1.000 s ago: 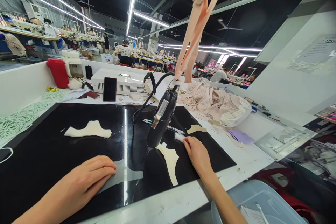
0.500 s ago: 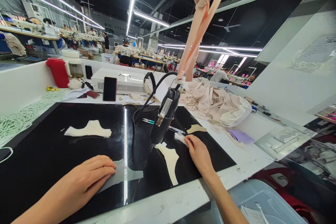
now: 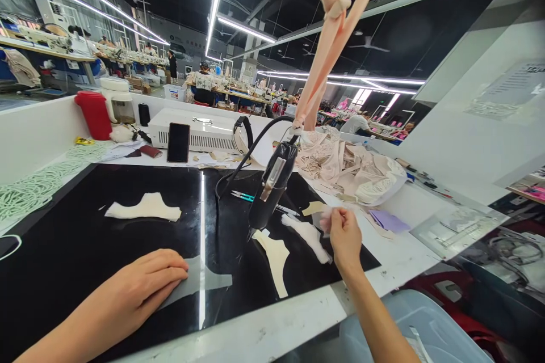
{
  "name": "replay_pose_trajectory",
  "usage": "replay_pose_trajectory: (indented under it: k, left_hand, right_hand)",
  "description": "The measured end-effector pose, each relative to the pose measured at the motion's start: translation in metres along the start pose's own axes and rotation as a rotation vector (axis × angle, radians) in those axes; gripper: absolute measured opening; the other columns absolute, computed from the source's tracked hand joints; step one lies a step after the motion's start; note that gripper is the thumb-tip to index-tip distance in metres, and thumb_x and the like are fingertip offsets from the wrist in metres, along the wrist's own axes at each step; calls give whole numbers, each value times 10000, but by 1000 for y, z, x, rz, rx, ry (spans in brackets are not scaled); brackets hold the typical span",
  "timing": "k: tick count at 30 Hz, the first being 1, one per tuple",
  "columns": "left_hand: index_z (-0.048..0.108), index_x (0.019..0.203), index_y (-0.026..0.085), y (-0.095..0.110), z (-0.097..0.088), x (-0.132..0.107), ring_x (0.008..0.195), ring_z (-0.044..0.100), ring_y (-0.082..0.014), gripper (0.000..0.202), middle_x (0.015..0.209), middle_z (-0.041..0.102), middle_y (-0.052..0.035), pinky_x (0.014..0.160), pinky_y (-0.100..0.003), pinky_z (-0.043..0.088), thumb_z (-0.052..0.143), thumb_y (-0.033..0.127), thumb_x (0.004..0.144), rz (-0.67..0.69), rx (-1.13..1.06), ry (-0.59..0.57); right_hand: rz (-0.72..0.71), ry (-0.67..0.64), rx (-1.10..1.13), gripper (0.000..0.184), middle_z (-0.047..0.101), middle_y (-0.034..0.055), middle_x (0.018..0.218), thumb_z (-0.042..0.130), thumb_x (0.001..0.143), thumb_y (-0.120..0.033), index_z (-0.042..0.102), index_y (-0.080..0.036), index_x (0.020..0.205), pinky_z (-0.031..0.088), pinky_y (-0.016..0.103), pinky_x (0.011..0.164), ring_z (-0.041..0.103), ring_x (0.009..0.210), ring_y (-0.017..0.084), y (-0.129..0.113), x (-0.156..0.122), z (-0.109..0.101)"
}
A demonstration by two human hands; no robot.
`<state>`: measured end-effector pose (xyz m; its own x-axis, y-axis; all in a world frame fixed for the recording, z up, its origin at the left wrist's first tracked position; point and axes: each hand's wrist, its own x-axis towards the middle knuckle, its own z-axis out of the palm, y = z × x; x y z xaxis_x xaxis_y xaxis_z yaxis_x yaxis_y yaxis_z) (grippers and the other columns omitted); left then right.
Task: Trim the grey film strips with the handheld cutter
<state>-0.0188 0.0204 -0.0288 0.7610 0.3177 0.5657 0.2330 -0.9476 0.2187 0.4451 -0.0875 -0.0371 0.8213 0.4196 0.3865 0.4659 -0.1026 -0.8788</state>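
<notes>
My left hand (image 3: 147, 281) lies over a sheer grey fabric piece (image 3: 215, 279) on the black board, its fingers extended side by side on the cloth. In a pinch, my right hand (image 3: 347, 238) holds a thin sheer fabric piece (image 3: 325, 221) raised at the board's right side. Beneath and left of it lies a white fabric piece (image 3: 307, 235). A cream fabric piece (image 3: 276, 258) rests nearer the middle, under the tip of a black hand-held tool (image 3: 272, 187) that hangs from peach straps. Another cream piece (image 3: 149, 207) is at the left.
Tweezers (image 3: 242, 196) lie behind the hanging tool. At the back stand a phone (image 3: 178, 142), a white metal box (image 3: 213, 144) and a red cup (image 3: 94, 115). Heaped beige garments (image 3: 344, 164) fill the back right. Green cord (image 3: 34, 187) spreads at left; a plastic bin (image 3: 409, 323) sits below right.
My right hand has moved right and lifted a sheer piece. The white fabric piece now lies uncovered on the board. My left hand has barely moved.
</notes>
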Motion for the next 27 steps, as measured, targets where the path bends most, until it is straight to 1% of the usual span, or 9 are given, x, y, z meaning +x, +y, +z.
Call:
replay_pose_trajectory:
  k: [4,7,9,11,14,18,21,23,27]
  left_hand:
    - [797,1113,298,0,0,0,1050,770,-135,248,1146,797,22,1002,-163,584,553,288,1069,-4,-4,-6]
    - [786,1121,281,0,1,-2,1078,757,-137,250,1165,785,9,998,-168,585,542,259,1071,-25,-40,-48]
    - [779,1129,274,0,1,-2,1104,743,-145,257,1181,775,-3,997,-185,588,530,241,1075,-53,-78,-75]
    - [776,1141,273,2,0,-1,1129,729,-157,267,1192,767,-15,1008,-214,589,521,225,1078,-84,-115,-78]
    - [777,1130,261,8,-4,5,1114,724,-172,268,1178,764,-34,995,-247,593,520,206,1074,-113,-189,-61]
    - [776,1119,231,23,-12,16,1030,719,-165,209,1109,766,-46,933,-243,578,578,210,1055,-215,-367,-34]
    - [790,1091,221,35,-14,21,1018,701,-182,138,1072,769,-43,938,-263,540,714,287,995,-339,-549,-75]
    - [791,1071,211,42,-14,23,972,681,-184,193,1041,766,-34,907,-265,514,813,325,916,-408,-667,-88]
    - [780,1024,186,52,-10,26,905,637,-180,229,975,738,-24,834,-271,483,837,324,851,-610,-846,-46]
  right_hand:
    - [45,141,152,352,707,76,1181,654,1045,-421,643,-173,1295,636,371,789,720,927,193,-19,2,-8]
    - [55,136,221,337,673,14,958,614,1059,-467,638,-167,1209,551,252,588,623,673,112,-43,-12,-13]
    - [47,29,257,373,528,-68,735,588,1045,-552,612,-187,1120,395,190,454,429,493,63,-62,-32,-13]
    - [45,-162,287,460,386,-110,614,621,959,-686,590,-232,1027,286,175,412,323,451,65,-82,-60,-8]
    - [66,-484,295,539,400,-96,556,693,853,-759,619,-231,930,243,203,397,322,449,85,-112,-111,7]
    - [59,-782,302,467,439,-70,568,609,965,-670,614,-222,836,312,235,500,355,522,103,-144,-163,33]
    - [46,-940,284,458,447,-68,590,536,1004,-661,597,-232,857,324,247,538,379,558,120,-153,-177,51]
    - [22,-1022,274,457,453,-65,608,517,1008,-663,604,-232,883,322,246,534,389,564,124,-154,-178,61]
    - [-31,-1082,229,454,455,-54,643,517,1001,-656,619,-231,880,312,248,531,399,585,132,-152,-179,72]
